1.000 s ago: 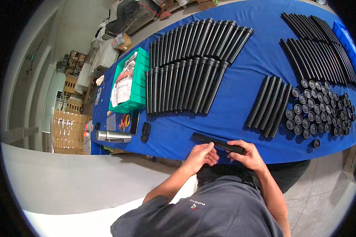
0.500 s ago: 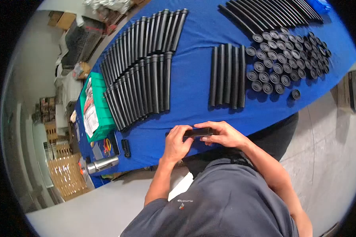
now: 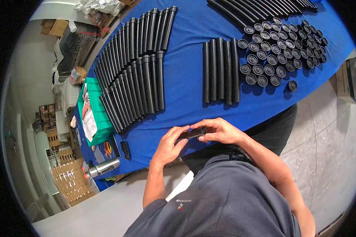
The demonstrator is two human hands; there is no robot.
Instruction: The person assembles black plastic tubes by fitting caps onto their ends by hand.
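Compared with half a second earlier, the black tube (image 3: 192, 133) sits a little more tilted between the hands, its right end raised and its open round mouth now showing beside the right thumb. The left hand (image 3: 169, 145) has slid slightly lower and further left along the tube, while the right hand (image 3: 219, 131) stays at the tube's right end. The view has also shifted a touch, so the rows of parts on the blue tabletop (image 3: 186, 85) lie slightly lower and further left than before.

The tube is held in the air just above the near edge of the tabletop, in front of the person's dark grey shirt (image 3: 225, 201). It spans the gap between the 2 hands. The left hand curls around its left part, fingers wrapped over the top and pressed together on it. The right hand pinches the right end between thumb and fingertips, fingers bent over the tube.

Beyond the hands, a group of 5 short black tubes (image 3: 220, 71) lies side by side, well apart from the held one. To its right stands a cluster of round black caps (image 3: 279, 51), with one lone cap (image 3: 292, 85) near the tabletop's edge. To the left lie 2 fanned rows of longer flanged tubes (image 3: 138, 75), then a green crate (image 3: 94, 112).
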